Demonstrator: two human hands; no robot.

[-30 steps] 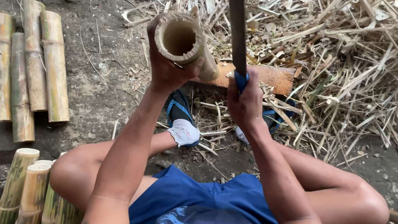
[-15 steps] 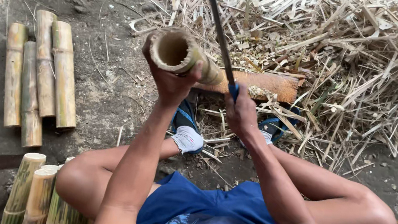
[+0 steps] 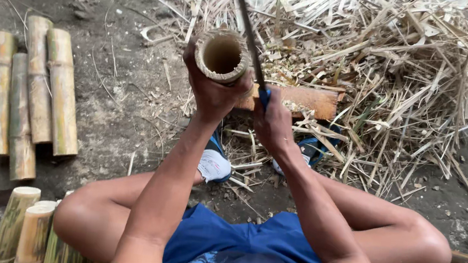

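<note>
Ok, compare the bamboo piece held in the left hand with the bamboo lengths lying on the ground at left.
The held bamboo piece stands on end, hollow end facing the camera; the lying bamboo lengths rest flat, side by side. The held piece is gripped by the left hand; the lying lengths are untouched. Both are yellowish-green cut bamboo.

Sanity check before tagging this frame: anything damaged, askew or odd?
Nothing stands out. Left hand holds a hollow bamboo tube upright; right hand grips a long blade close beside the tube's rim. Bamboo strips lie heaped beyond a wood block, cut sections side by side at left.
</note>
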